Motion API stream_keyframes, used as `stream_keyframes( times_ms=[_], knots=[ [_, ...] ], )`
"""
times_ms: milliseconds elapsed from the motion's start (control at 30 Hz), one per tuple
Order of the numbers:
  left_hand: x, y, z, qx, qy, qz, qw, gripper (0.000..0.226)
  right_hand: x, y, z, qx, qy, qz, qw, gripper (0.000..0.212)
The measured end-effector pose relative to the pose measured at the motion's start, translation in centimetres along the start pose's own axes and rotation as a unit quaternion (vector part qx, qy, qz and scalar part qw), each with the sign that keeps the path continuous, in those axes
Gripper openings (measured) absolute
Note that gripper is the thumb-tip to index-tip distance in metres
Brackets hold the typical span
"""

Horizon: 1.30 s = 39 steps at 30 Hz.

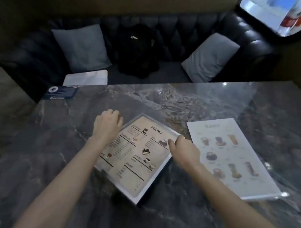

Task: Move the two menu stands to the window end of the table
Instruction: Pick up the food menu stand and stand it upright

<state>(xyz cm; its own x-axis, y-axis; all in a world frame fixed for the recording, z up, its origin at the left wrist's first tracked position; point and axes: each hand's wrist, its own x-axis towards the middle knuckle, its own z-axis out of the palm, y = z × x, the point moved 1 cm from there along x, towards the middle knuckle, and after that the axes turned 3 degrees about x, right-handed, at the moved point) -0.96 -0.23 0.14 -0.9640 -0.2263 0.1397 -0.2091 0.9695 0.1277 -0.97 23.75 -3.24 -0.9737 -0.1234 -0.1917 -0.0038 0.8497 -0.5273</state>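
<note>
A beige menu stand (137, 160) headed "MENU", in a clear frame, is tilted at the middle of the dark marble table (208, 99). My left hand (107, 124) grips its upper left edge. My right hand (183, 150) pinches its right corner. A second menu stand (229, 154), white with drink pictures, lies flat to the right, apart from both hands. The window (278, 2) is at the upper right.
A black tufted sofa (184, 27) runs behind the table with two grey cushions (83, 47), a black backpack (136, 49) and a white sheet (86, 78). A dark blue card (60, 92) lies at the table's far left corner.
</note>
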Motion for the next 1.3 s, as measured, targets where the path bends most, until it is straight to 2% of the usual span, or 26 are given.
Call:
stream_keyframes(
  times_ms=[133, 300, 433, 567, 633, 700, 800, 1100, 1300],
  knots=[
    [-0.8, -0.8, 3.0, 0.028, -0.013, 0.013, 0.999, 0.033, -1.2, 1.5, 2.8, 0.127, 0.032, 0.081, 0.988, 0.043],
    [-0.4, -2.2, 6.5, 0.078, -0.138, -0.009, 0.987, 0.054, -1.7, 2.3, 6.2, 0.338, -0.01, 0.148, 0.929, 0.054],
    [-0.1, -2.8, 7.6, 0.021, -0.214, -0.076, 0.974, 0.054, -1.5, 2.7, 7.3, 0.446, -0.055, 0.148, 0.881, 0.036],
    [0.4, -3.4, 7.7, -0.06, -0.198, -0.129, 0.97, 0.052, -1.2, 3.1, 7.3, 0.534, -0.098, 0.2, 0.815, 0.024],
    [0.7, -3.7, 7.8, -0.076, -0.196, -0.142, 0.967, 0.051, -1.0, 3.0, 7.1, 0.579, -0.116, 0.226, 0.775, 0.023],
    [0.9, -3.8, 8.0, -0.077, -0.2, -0.143, 0.966, 0.044, -0.7, 2.8, 6.8, 0.597, -0.126, 0.241, 0.755, 0.026],
    [1.0, -3.8, 8.0, -0.074, -0.196, -0.143, 0.967, 0.034, -0.5, 2.6, 6.7, 0.594, -0.125, 0.252, 0.753, 0.026],
    [0.7, -4.1, 6.8, -0.115, -0.2, -0.163, 0.959, 0.037, -0.7, 1.9, 6.2, 0.599, -0.11, 0.249, 0.753, 0.021],
    [0.0, -5.3, 4.8, -0.241, -0.181, -0.212, 0.93, 0.035, 0.0, 0.3, 4.6, 0.581, -0.1, 0.189, 0.785, 0.018]
  ],
)
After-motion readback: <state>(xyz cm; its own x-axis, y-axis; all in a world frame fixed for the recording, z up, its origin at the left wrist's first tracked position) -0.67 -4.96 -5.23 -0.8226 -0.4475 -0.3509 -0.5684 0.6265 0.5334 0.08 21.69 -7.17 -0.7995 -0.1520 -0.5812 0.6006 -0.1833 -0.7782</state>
